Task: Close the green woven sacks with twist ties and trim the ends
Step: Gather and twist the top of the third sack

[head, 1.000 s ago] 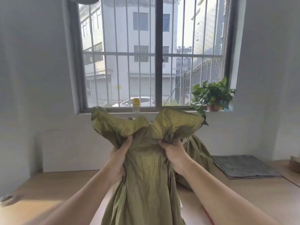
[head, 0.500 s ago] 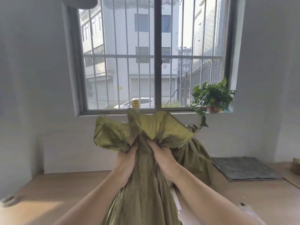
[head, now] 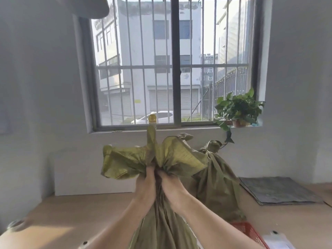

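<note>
An olive-green woven sack [head: 161,229] stands upright on the table in front of me. My left hand [head: 145,186] and my right hand [head: 171,186] sit side by side and grip its gathered neck. The loose mouth [head: 125,162] flares out above my fists. Behind it on the right stands a second green sack [head: 218,180], its top bunched into a tied neck [head: 206,150]. No twist tie or cutter shows in view.
The wooden table [head: 75,212] runs to a white wall under a barred window. A grey mat [head: 276,190] lies at right, a red basket [head: 249,232] and white item near the front right. A potted plant [head: 239,109] stands on the sill.
My two hands have drawn together, bunching the sack's mouth from a wide spread into one tight neck. The sack top has sunk lower in view.
</note>
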